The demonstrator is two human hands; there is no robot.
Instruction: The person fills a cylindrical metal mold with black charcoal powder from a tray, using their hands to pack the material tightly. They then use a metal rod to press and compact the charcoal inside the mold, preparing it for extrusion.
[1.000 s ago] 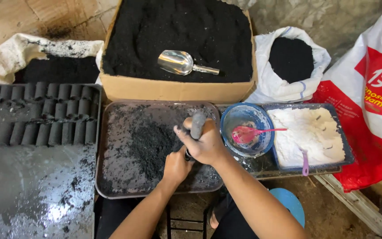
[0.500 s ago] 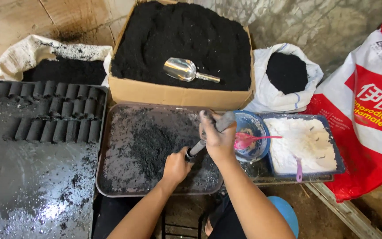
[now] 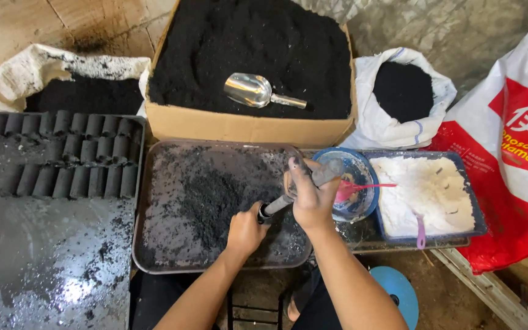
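My right hand (image 3: 311, 197) grips the grey handle of a rod-shaped metal tool (image 3: 281, 204), tilted up to the right over a grey tray (image 3: 160, 260). My left hand (image 3: 247, 231) is closed around the tool's lower end, down on the tray. A heap of black powder (image 3: 206, 198) lies on the tray just left of my hands. What sits under my left hand is hidden.
A cardboard box of black powder (image 3: 245, 131) with a metal scoop (image 3: 255, 90) stands behind. At right are a blue bowl (image 3: 362, 162) with a pink spoon (image 3: 352, 186), a tray of white powder (image 3: 426, 192), sacks. A left tray (image 3: 50, 244) holds several black cylinders (image 3: 74, 165).
The handle in my right hand has tipped from upright over to the right, toward the blue bowl. My left hand has stayed at the tool's lower end.
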